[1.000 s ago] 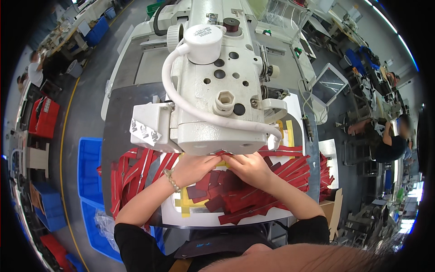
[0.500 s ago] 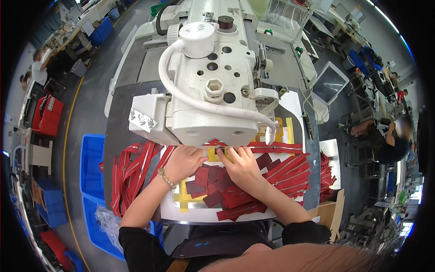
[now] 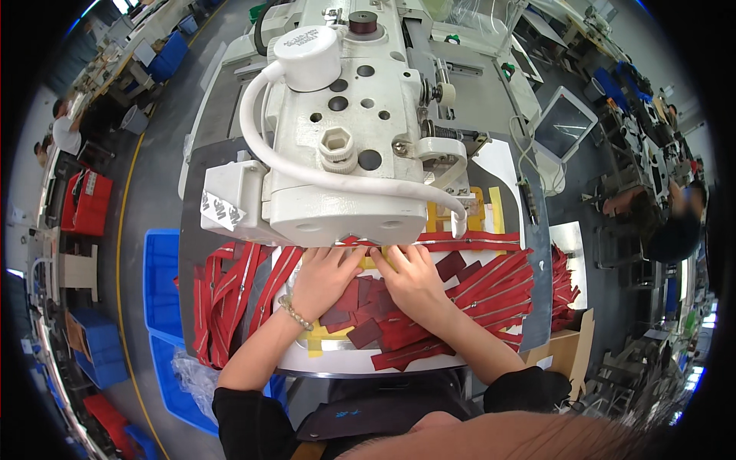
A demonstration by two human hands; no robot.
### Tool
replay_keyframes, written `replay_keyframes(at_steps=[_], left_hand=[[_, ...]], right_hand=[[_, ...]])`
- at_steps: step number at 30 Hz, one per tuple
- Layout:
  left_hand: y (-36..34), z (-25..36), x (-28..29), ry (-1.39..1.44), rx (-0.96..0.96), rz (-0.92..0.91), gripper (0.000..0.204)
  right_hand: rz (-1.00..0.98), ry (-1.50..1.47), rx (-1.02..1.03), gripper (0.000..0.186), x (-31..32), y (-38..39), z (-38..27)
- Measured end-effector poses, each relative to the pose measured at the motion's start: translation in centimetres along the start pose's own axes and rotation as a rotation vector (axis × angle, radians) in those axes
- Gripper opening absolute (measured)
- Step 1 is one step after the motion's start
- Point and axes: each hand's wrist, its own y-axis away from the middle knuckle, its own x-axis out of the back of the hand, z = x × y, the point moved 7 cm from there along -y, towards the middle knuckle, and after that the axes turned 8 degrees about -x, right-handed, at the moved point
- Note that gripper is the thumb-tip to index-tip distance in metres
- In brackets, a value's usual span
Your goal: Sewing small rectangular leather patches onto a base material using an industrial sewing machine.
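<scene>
Both my hands are at the front lower edge of a white sewing machine head. A long red zipper with a metal tooth line runs from the right to under my fingers. My left hand, with a beaded bracelet at the wrist, has its fingers pressed together at the zipper. My right hand grips the zipper just to the right, thumb toward the left hand. The machine's edge partly hides the fingertips. Below and between the hands lie loose dark red patches on a white sheet.
Several red zippers are fanned out on the right, and more zippers hang in a bundle on the left. Blue bins stand left of the table, a cardboard box at the right. A screen stands beyond. People sit farther off.
My left hand has moved right, closer to my right hand, and its thumb is drawn in. The right hand has shifted slightly right. The whole view has shifted a little.
</scene>
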Motion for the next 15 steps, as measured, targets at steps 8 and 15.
replay_keyframes(at_steps=[8,15], left_hand=[[-0.25,0.67,-0.3,-0.141,-0.022,-0.026,0.042],[-0.4,0.43,0.2,-0.118,-0.024,-0.016,0.04]], right_hand=[[0.004,-0.007,-0.002,0.037,-0.28,0.16,0.23],[-0.018,-0.022,-0.017,0.036,-0.09,0.03,0.27]])
